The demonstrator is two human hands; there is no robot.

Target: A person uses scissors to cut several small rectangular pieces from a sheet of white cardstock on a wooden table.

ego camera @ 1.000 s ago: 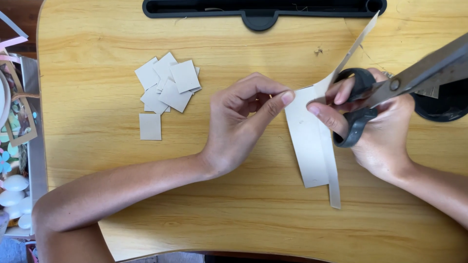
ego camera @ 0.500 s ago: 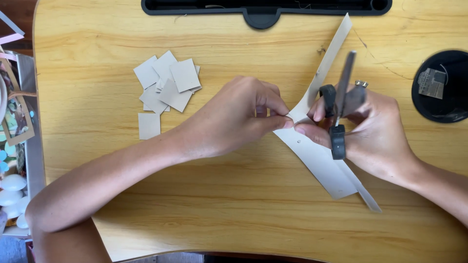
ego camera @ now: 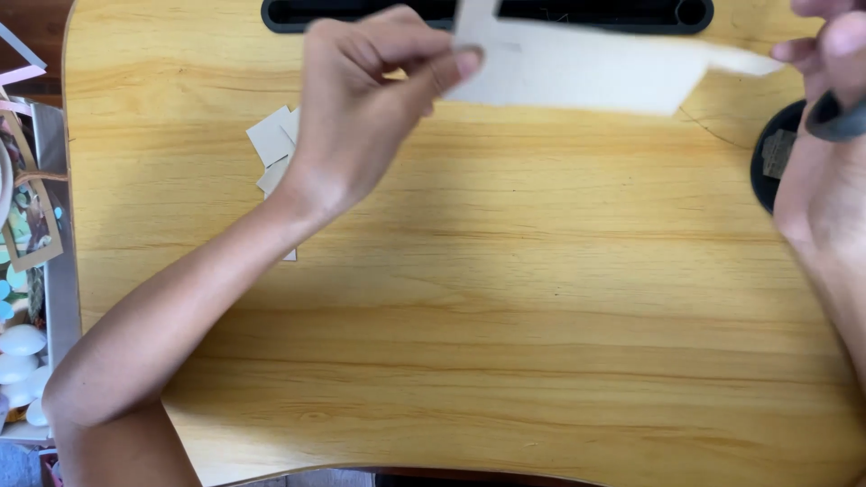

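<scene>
The paper strip [ego camera: 586, 77] hangs in the air over the far edge of the wooden surface [ego camera: 505, 316], stretched sideways between my two hands. My left hand [ego camera: 361, 108] pinches its near end, fingers [ego camera: 456, 65] closed on the paper from both sides. My right hand [ego camera: 825, 135] sits at the right border of the view with a dark scissor handle [ego camera: 834, 122] looped around it; its fingertips are close to the strip's narrow far end, but I cannot tell whether they grip the paper. Behind my left wrist, a small heap of cut paper squares [ego camera: 275, 144] lies on the surface. A black round holder [ego camera: 771, 158] shows beside my right hand.
</scene>
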